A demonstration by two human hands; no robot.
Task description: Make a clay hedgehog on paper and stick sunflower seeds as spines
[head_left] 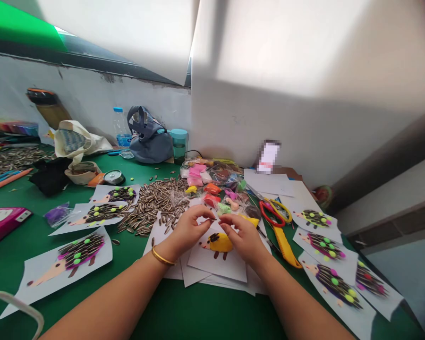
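My left hand [191, 230], with a gold bangle at the wrist, is pinched over the middle of the table. My right hand [243, 232] is pinched too, its fingertips nearly meeting the left ones. A tiny dark thing shows between the fingertips, too small to name. Beneath them lies a white card [217, 268] bearing a yellow clay hedgehog [221, 242] with a pink face, brown legs and a few seeds near its head. Sunflower seeds [159, 200] form a pile left of my hands. Bagged coloured clay [212, 189] sits just behind them.
Finished hedgehog cards [65, 259] lie at left, others [335, 283] at right. Red-handled scissors [272, 215] and a yellow cutter [286, 248] are right of my hands. Behind stand a blue bag [150, 144], a bottle [122, 130] and a teal cup [179, 144]; a phone [268, 157] leans on the wall.
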